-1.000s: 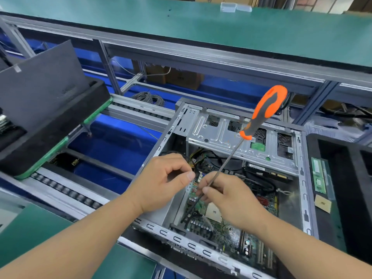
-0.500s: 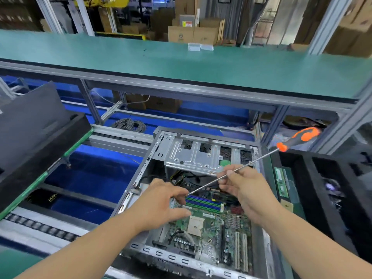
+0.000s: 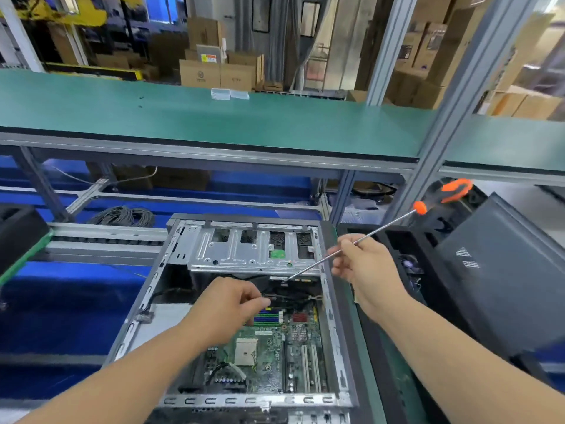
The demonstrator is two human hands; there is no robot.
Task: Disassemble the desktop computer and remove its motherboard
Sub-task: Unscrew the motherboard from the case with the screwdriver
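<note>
The open desktop computer case (image 3: 331,304) lies on its side at the near edge of the line. The motherboard (image 3: 275,356) is seated flat in the case floor, with its pale square CPU socket (image 3: 244,351) near the front and blue memory slots (image 3: 266,316) behind. The left hand (image 3: 227,304) is held over the board beside those slots, thumb and forefinger closed together; whether anything small is pinched between them cannot be determined. Further back, the silver drive cage (image 3: 250,250) spans the case. The right hand (image 3: 365,267) is raised over the right case wall and pinches the metal shaft of a long screwdriver (image 3: 351,244), its tip above the rear of the board and its orange-and-black handle pointing up and right. A black foam tray (image 3: 394,240) sits right of the case. A coiled grey cable (image 3: 123,216) lies behind on the left. A green bench top (image 3: 198,123) and cardboard boxes (image 3: 218,73) stand beyond.
</note>
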